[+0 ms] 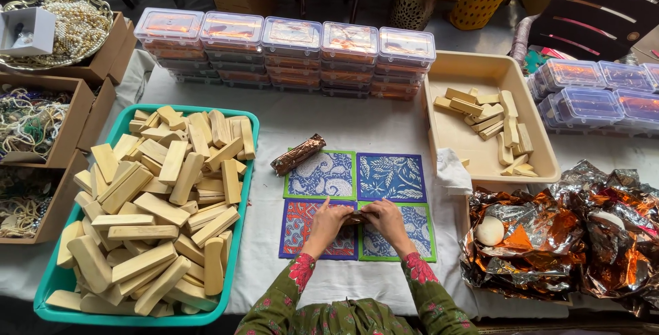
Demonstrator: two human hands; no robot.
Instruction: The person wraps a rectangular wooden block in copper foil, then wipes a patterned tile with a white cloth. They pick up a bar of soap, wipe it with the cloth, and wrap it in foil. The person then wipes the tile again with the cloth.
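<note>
Your left hand [327, 222] and your right hand [386, 218] meet in the middle of the table, and the fingers of both are closed narrowly around a small foil-covered piece [355, 217], which you pinch from its two ends. The piece sits low, just above the four patterned mats [391, 177], at the seam between the two nearer ones. I think you hold it so because the two ends are where the foil must be folded. One wrapped bar [298, 154] already lies at the far left corner of the mats, tilted, apart from your hands.

The green tray [246, 191] full of pale wooden blocks [154, 204] stands just beside the mats on your left, and the beige tray [542, 163] with only a few blocks is on your right, near. The heap of crumpled foil sheets [583, 232] is at your right elbow side, so a sheet is near to take.

The white cloth is free between the mats and the row of clear lidded boxes [288, 50] behind. On the left and right the tray rims leave only narrow room for the elbows
</note>
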